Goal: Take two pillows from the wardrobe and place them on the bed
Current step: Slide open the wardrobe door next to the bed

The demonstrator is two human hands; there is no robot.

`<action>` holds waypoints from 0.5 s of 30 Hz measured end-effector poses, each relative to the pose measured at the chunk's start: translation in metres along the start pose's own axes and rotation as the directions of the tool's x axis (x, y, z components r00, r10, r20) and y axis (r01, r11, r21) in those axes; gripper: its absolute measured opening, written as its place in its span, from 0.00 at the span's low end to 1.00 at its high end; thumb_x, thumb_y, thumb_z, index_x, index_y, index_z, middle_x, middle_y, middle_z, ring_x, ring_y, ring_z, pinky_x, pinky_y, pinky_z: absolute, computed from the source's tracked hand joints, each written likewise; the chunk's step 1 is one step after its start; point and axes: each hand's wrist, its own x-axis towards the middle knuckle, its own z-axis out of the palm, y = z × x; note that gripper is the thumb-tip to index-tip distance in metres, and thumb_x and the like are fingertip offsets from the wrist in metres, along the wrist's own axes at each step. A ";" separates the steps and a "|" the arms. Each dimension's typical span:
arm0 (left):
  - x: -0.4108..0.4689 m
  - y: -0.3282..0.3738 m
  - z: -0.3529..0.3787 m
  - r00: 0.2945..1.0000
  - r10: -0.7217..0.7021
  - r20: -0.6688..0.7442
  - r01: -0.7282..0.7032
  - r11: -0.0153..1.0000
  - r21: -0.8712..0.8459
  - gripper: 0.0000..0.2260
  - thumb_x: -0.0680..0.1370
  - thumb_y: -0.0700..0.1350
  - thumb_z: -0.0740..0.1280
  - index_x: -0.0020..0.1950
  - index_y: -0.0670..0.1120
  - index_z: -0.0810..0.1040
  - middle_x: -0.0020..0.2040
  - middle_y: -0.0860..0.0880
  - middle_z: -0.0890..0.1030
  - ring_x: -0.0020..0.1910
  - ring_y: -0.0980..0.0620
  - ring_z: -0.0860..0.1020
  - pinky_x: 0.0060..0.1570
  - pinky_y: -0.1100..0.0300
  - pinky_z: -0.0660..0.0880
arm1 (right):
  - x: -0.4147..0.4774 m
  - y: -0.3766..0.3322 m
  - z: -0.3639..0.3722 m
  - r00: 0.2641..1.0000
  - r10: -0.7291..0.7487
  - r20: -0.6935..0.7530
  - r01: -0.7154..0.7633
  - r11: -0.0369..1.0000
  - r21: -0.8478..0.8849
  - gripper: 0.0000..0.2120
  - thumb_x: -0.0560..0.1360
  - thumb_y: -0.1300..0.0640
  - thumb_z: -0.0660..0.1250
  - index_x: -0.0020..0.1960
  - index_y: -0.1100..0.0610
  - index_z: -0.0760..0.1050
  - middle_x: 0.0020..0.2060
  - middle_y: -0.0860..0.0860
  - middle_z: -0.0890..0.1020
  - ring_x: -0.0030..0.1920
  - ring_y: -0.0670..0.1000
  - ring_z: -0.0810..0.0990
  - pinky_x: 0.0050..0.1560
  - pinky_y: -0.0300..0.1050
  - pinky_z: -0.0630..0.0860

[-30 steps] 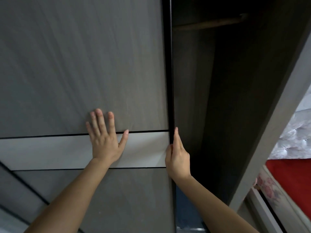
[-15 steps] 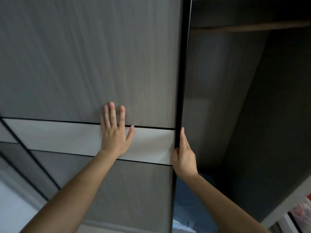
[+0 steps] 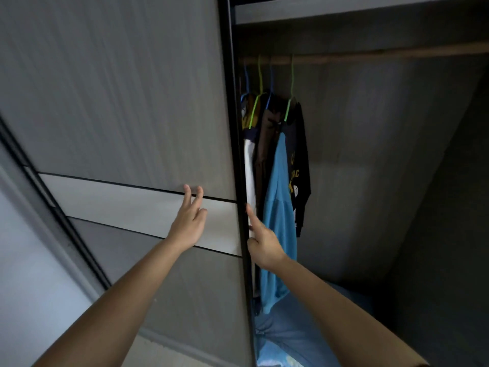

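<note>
A grey sliding wardrobe door (image 3: 119, 102) with a pale band across it fills the left half. My left hand (image 3: 189, 221) rests flat on that band, fingers apart. My right hand (image 3: 260, 241) presses against the door's black right edge (image 3: 238, 154), fingers extended along it, holding nothing. The wardrobe's right side stands open and dark. At its bottom lies soft blue bedding or pillows (image 3: 296, 332), partly hidden by my right forearm; I cannot tell how many.
Clothes on green and blue hangers hang from a wooden rail (image 3: 383, 55): a light blue garment (image 3: 277, 221) and a dark printed top (image 3: 297, 165). A shelf (image 3: 344, 9) runs above the rail. The wardrobe's dark right wall (image 3: 449, 207) bounds the opening.
The door has slid further left, widening the opening and uncovering the hanging clothes. Both hands moved left with it, and the bed at right is out of view.
</note>
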 end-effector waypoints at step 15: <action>0.017 -0.044 -0.034 0.986 -0.167 -0.003 0.166 0.986 -0.028 0.24 0.83 0.49 0.54 0.80 0.48 0.56 0.81 0.46 0.49 0.78 0.47 0.56 0.72 0.51 0.58 | 0.039 -0.009 0.047 0.988 -0.026 0.153 0.055 0.980 -0.191 0.33 0.77 0.60 0.55 0.79 0.45 0.50 0.66 0.56 0.76 0.52 0.53 0.80 0.48 0.38 0.75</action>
